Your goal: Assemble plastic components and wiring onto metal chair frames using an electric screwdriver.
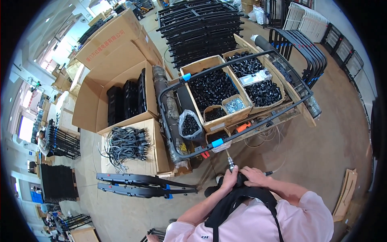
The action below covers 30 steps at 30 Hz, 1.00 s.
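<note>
Close to my body I hold a power screwdriver [231, 163], its silver nose and thin bit pointing away from me. My left hand [229, 178] is closed around it just behind the nose. My right hand [254, 177] lies over its dark rear part, fingers bent; a thin clear hose or cord runs off beside it. Ahead of the bit, a black rectangular metal frame [258, 121] with blue wrappings rests across a bench. The bit's tip is near the frame's near side and a small white-sided box; I cannot tell if it touches.
Inside and under the frame stand cartons of black plastic parts [213, 86], silver screws [234, 105] and a bag of small black pieces [189, 125]. An orange-handled tool [244, 127] lies beneath. Leftward are cables [129, 145], an open carton [90, 101] and black frame pieces [137, 185].
</note>
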{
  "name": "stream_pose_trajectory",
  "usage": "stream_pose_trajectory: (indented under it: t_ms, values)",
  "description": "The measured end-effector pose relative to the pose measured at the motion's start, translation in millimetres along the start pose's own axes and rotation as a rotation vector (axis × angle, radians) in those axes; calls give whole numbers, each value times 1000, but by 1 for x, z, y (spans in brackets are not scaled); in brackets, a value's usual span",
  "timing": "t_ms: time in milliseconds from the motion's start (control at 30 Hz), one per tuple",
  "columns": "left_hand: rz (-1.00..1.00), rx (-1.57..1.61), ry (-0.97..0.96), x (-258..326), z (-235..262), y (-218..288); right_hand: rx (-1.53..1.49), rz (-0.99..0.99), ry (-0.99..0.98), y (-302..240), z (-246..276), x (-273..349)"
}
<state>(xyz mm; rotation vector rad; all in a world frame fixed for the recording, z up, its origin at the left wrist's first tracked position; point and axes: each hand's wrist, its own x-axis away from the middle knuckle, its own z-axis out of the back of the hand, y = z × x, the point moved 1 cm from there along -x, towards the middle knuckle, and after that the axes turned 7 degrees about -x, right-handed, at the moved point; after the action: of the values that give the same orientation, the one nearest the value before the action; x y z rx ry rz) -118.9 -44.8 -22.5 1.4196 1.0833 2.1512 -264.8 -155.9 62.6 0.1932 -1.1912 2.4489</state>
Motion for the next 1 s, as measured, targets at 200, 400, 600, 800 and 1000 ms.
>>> stream_pose_trajectory:
  t_ms: [200,400,600,800,1000]
  values:
    - [-198,-485,-314,-34,-13,70,-79,-191,223,19,31,32]
    - [-530,-548,-403,-46,-22,188,-166,-437,669,95,90,38]
    - [-715,-448,-202,-120,-62,266,-265,-692,820,222,180,1]
    - [-820,-765,27,-239,-127,337,-128,-808,731,371,220,-42]
    - [-682,-1163,284,-341,-170,358,-206,-921,524,419,265,-82]
